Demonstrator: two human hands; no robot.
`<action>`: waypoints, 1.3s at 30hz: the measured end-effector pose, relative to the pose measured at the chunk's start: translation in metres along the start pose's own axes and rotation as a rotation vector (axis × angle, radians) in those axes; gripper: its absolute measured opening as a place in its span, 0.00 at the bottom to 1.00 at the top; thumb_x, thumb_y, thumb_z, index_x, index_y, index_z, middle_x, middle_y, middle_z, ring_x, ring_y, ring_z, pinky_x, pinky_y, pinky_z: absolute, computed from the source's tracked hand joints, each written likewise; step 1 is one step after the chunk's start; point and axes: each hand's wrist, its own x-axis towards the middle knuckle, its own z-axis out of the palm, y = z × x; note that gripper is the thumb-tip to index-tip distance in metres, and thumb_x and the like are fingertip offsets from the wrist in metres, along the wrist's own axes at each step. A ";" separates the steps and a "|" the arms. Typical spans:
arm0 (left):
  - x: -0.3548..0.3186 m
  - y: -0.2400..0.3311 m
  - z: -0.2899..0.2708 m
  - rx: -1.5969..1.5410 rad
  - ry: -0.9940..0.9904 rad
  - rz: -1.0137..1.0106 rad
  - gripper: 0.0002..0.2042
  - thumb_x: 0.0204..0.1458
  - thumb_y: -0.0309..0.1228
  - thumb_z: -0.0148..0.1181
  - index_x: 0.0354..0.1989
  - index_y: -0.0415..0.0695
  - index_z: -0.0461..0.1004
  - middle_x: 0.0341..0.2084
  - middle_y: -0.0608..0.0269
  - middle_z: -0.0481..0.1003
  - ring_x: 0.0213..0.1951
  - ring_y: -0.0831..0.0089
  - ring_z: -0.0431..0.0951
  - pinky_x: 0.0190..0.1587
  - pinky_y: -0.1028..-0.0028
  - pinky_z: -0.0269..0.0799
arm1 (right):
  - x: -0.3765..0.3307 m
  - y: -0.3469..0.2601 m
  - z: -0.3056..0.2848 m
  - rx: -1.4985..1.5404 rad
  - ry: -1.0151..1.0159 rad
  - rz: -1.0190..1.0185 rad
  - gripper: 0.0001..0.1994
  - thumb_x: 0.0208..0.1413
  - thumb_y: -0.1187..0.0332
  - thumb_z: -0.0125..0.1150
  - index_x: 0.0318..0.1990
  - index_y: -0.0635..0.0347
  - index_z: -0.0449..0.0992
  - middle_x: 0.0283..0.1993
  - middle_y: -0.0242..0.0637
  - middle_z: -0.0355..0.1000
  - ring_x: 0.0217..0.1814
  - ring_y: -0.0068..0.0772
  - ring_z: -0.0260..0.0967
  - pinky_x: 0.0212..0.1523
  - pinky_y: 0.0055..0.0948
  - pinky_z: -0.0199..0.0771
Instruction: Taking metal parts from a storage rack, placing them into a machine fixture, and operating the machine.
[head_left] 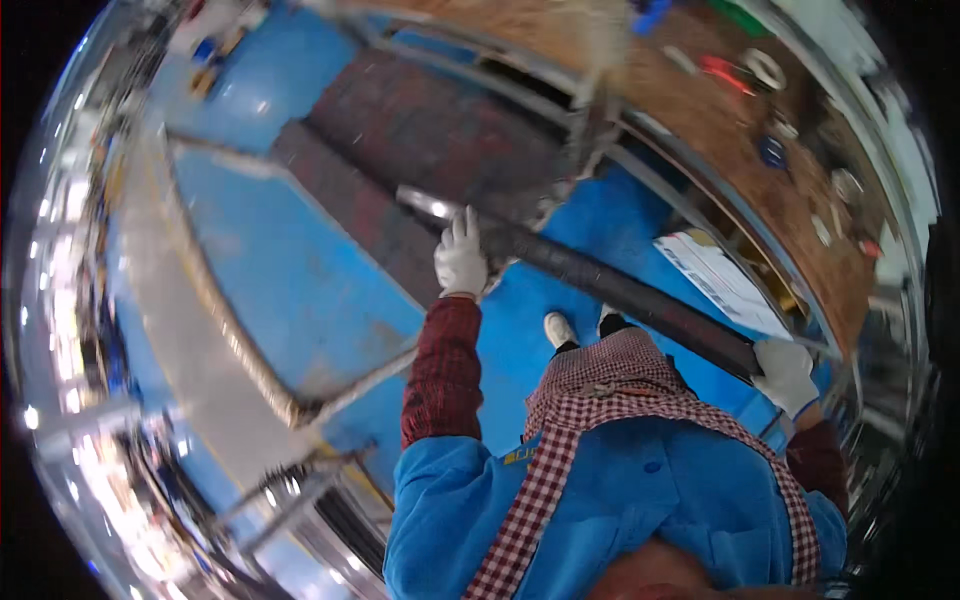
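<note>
Partly, right hand (785, 375) hides bar (615, 284).

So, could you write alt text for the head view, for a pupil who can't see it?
A person's left hand and right hand, both white-gloved, are on a long dark tube, near its ends. Beyond it is a dark sheet, with blue floor around; at upper right, a brown bench bears a white ring.

A long, dark, shiny-ended bar (602, 283) is held aslant.

Hands (461, 260) (786, 374): two. Dark bar (620, 291): one. Shoes (558, 328): two. Checked apron (618, 372): one. White carton (718, 280): one.
</note>
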 end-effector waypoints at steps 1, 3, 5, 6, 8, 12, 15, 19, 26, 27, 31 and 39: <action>0.018 0.011 0.009 -0.042 0.023 0.078 0.34 0.50 0.31 0.62 0.70 0.47 0.62 0.56 0.49 0.73 0.48 0.52 0.76 0.46 0.57 0.77 | -0.026 0.007 -0.003 -0.010 -0.013 0.034 0.13 0.46 0.59 0.70 0.34 0.56 0.78 0.33 0.40 0.77 0.32 0.49 0.75 0.35 0.44 0.74; 0.032 0.025 0.015 0.109 -0.266 0.464 0.25 0.50 0.31 0.62 0.59 0.45 0.72 0.50 0.52 0.75 0.47 0.54 0.76 0.45 0.58 0.76 | -0.070 0.016 0.001 -0.023 -0.029 0.078 0.11 0.47 0.60 0.70 0.33 0.54 0.78 0.33 0.39 0.77 0.31 0.47 0.75 0.34 0.43 0.74; 0.031 0.040 0.025 0.125 -0.353 0.582 0.07 0.48 0.29 0.61 0.36 0.45 0.79 0.38 0.54 0.79 0.42 0.54 0.79 0.42 0.58 0.76 | -0.109 0.020 0.019 0.026 -0.005 0.181 0.11 0.46 0.59 0.71 0.33 0.54 0.79 0.33 0.38 0.77 0.31 0.47 0.75 0.34 0.43 0.74; 0.030 0.048 0.029 0.151 -0.373 0.632 0.06 0.48 0.29 0.61 0.35 0.45 0.79 0.35 0.54 0.79 0.39 0.54 0.80 0.39 0.58 0.76 | -0.125 0.023 0.030 0.048 0.023 0.201 0.11 0.46 0.59 0.72 0.33 0.53 0.79 0.33 0.37 0.76 0.32 0.46 0.75 0.34 0.43 0.74; 0.017 0.031 0.049 -0.391 -0.006 0.810 0.05 0.46 0.29 0.63 0.31 0.45 0.80 0.31 0.55 0.79 0.32 0.54 0.80 0.34 0.57 0.77 | -0.148 0.033 0.051 0.081 0.092 0.216 0.12 0.46 0.59 0.73 0.33 0.51 0.79 0.32 0.35 0.76 0.32 0.44 0.75 0.34 0.44 0.73; 0.011 0.110 -0.024 0.090 -0.427 0.787 0.07 0.46 0.31 0.62 0.33 0.46 0.80 0.32 0.56 0.79 0.33 0.53 0.80 0.35 0.57 0.77 | -0.170 0.086 0.111 0.075 0.098 0.364 0.13 0.43 0.59 0.74 0.35 0.51 0.79 0.37 0.35 0.75 0.41 0.44 0.72 0.41 0.43 0.72; 0.007 0.162 -0.109 0.272 -0.503 0.711 0.08 0.46 0.32 0.62 0.34 0.47 0.80 0.32 0.57 0.79 0.35 0.54 0.79 0.37 0.57 0.76 | -0.180 0.153 0.161 0.034 0.096 0.413 0.15 0.41 0.59 0.74 0.37 0.51 0.79 0.41 0.34 0.74 0.49 0.43 0.70 0.48 0.42 0.71; -0.014 0.216 -0.221 0.278 -0.341 0.560 0.11 0.44 0.34 0.63 0.36 0.49 0.79 0.36 0.59 0.78 0.41 0.56 0.77 0.43 0.59 0.72 | -0.177 0.227 0.242 0.204 0.415 0.453 0.27 0.38 0.67 0.73 0.50 0.57 0.73 0.53 0.42 0.69 0.55 0.47 0.66 0.57 0.41 0.67; 0.022 0.317 -0.329 0.121 0.356 0.628 0.18 0.44 0.33 0.62 0.45 0.44 0.77 0.40 0.62 0.77 0.42 0.62 0.75 0.52 0.62 0.72 | -0.183 0.314 0.383 0.336 0.725 0.500 0.33 0.42 0.77 0.68 0.61 0.58 0.70 0.58 0.44 0.69 0.54 0.50 0.71 0.55 0.41 0.74; 0.030 0.329 -0.335 0.131 0.493 0.682 0.15 0.44 0.33 0.60 0.42 0.44 0.77 0.37 0.62 0.75 0.40 0.62 0.73 0.49 0.62 0.73 | -0.181 0.321 0.386 0.317 0.676 0.584 0.33 0.41 0.77 0.69 0.61 0.58 0.70 0.59 0.43 0.69 0.54 0.49 0.71 0.56 0.40 0.75; 0.059 0.380 -0.354 0.125 0.668 0.803 0.13 0.45 0.33 0.58 0.40 0.44 0.76 0.34 0.61 0.73 0.38 0.62 0.71 0.48 0.61 0.73 | -0.197 0.325 0.403 0.346 0.623 0.813 0.33 0.43 0.77 0.69 0.61 0.58 0.70 0.60 0.41 0.69 0.55 0.47 0.72 0.56 0.40 0.75; 0.160 0.471 -0.345 -0.041 0.672 1.005 0.11 0.44 0.31 0.59 0.38 0.44 0.75 0.35 0.60 0.73 0.40 0.61 0.71 0.52 0.60 0.71 | -0.239 0.322 0.420 0.163 0.830 0.869 0.31 0.49 0.76 0.68 0.64 0.56 0.68 0.62 0.39 0.69 0.56 0.46 0.72 0.57 0.39 0.76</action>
